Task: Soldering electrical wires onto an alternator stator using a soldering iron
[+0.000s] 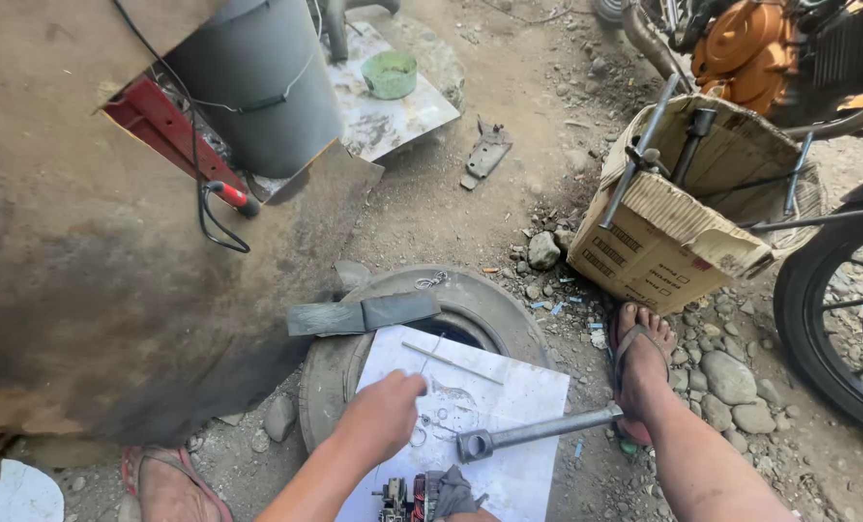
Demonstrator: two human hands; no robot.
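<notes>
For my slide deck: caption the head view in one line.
Left hand reaching over white sheet on an old tyre, metal socket wrench alongside.

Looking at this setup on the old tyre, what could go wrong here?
The small rings and clips by the left hand lie loose on a white sheet over the tyre; a nudge might send them into the gravel. The metal bar overhangs the sheet's edge near a sandalled foot and could roll onto it.
</notes>
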